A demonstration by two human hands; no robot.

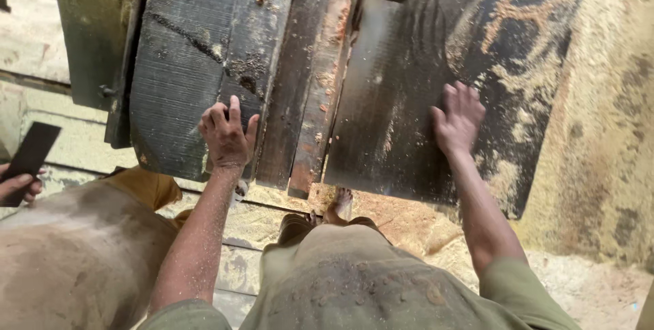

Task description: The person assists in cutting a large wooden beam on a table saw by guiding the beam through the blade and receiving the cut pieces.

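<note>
Sawdust-covered floor (599, 166); left hand (227, 138) and right hand (458, 120) press flat on dark planks (191, 51).

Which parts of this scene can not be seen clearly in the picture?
- Head view: the dark planks run past the top edge, so their far ends are cut off.
- Left hand covers the plank edge under its palm.
- Right hand is blurred; its fingertips are unclear.
- Another person's hand is cut by the left edge.
</note>
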